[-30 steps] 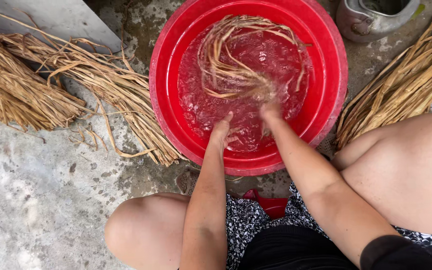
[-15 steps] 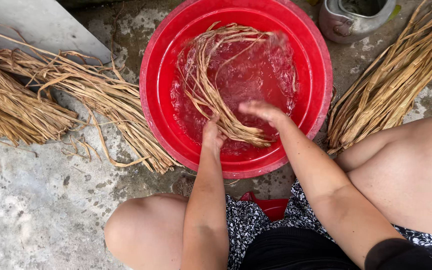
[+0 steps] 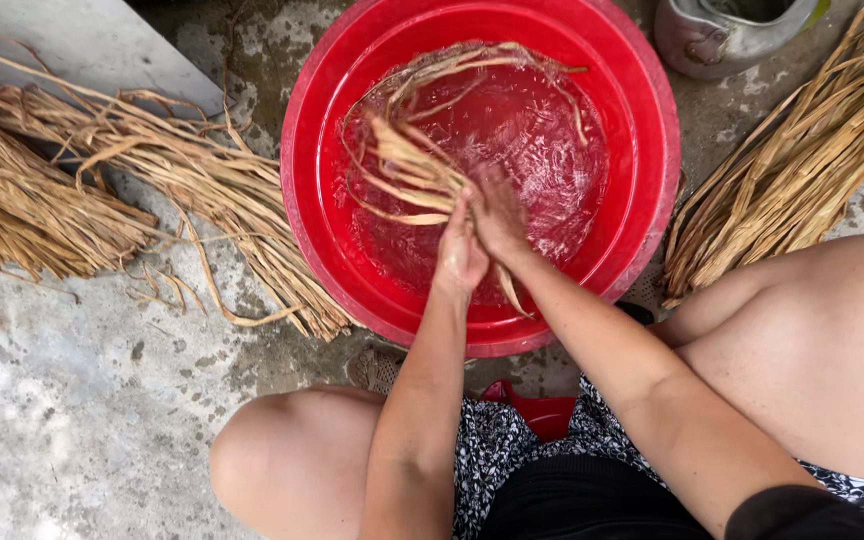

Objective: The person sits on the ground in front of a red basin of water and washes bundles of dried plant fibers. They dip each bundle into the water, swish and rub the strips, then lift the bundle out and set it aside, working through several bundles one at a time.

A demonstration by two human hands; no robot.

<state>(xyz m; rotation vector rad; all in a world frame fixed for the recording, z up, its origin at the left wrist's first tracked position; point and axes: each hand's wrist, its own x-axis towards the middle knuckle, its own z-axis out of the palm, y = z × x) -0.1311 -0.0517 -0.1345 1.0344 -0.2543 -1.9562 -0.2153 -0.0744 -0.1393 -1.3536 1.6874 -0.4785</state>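
Left hand and right hand press together, clamping wet, limp straw strands inside the glossy red plastic basin; the fibrous bundle runs up-left, curling through rippled water.

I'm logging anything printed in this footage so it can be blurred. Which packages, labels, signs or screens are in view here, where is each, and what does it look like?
None in view: no package, label, sign or screen.
Only unmarked things show: a plain red basin of water, tan straw strands held by the left hand and right hand, dry straw bundles on the concrete, and a grey pot at the top edge.
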